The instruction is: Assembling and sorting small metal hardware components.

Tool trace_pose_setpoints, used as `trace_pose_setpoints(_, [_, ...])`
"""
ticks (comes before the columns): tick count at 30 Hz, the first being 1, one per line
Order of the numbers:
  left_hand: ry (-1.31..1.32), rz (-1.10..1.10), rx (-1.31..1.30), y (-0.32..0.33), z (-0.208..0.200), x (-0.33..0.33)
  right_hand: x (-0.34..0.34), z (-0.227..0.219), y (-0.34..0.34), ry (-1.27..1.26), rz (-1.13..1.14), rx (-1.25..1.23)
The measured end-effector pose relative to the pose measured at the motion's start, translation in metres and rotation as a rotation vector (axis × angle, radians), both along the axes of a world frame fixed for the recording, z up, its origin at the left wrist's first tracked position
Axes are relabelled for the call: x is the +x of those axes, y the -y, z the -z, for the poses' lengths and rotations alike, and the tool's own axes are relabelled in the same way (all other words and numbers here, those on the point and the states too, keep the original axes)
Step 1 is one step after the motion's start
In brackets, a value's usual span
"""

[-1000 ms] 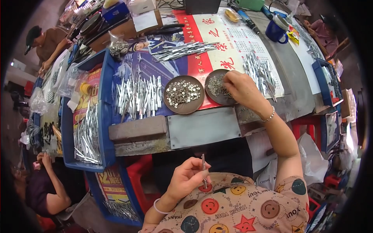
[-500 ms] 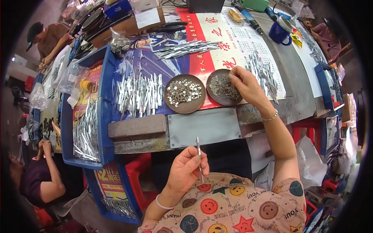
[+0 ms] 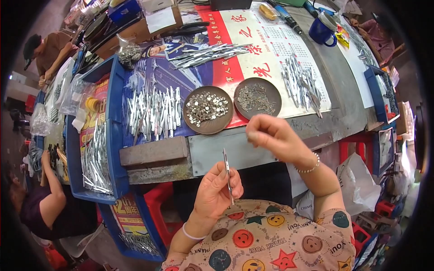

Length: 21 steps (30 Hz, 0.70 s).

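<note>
Upright between the thumb and fingers of my left hand (image 3: 218, 189) is a slim shiny metal strip (image 3: 227, 174), held just in front of the bench edge. My right hand (image 3: 271, 137) hovers over the metal plate (image 3: 230, 153) at that edge, its thumb and forefinger pinched. Whatever lies between them is too small or blurred to make out. Just beyond this hand sits a round brown dish (image 3: 242, 108) of small thin metal pins (image 3: 257, 99). To its left, a similar dish (image 3: 212, 128) holds small shiny discs (image 3: 207, 108).
Loose metal strips lie in piles left (image 3: 153, 113), at the back (image 3: 208, 55) and right (image 3: 300, 83). A wooden block (image 3: 153, 151) rests along the front edge. Beside it stands a blue bin (image 3: 116, 149) of strips. A blue mug (image 3: 323, 29) is far right. Other people sit around.
My right hand has left the pin dish and come down toward me, nearer the left hand. The left hand still grips the strip. The view has shifted slightly.
</note>
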<state>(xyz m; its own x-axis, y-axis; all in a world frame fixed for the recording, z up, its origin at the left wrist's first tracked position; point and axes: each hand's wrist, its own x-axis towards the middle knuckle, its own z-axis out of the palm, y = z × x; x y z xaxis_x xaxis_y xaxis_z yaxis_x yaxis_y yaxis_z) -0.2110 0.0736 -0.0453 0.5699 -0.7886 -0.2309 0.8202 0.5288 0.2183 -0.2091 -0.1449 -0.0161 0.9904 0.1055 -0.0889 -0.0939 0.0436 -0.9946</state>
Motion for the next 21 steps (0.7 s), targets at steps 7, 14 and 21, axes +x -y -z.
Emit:
trace_pose_setpoints(7, [-0.008, 0.01, -0.023, 0.006, -0.002, 0.004, -0.015, -0.001, -0.03, 0.197, 0.0, -0.118])
trace_pose_setpoints(14, [-0.011, 0.013, -0.004, 0.004, -0.001, 0.001, -0.017, -0.003, -0.045, 0.339, 0.05, -0.292])
trace_pose_setpoints(21, [0.03, 0.001, 0.038, 0.003, -0.001, -0.001, -0.019, -0.001, -0.047, 0.383, 0.084, -0.351])
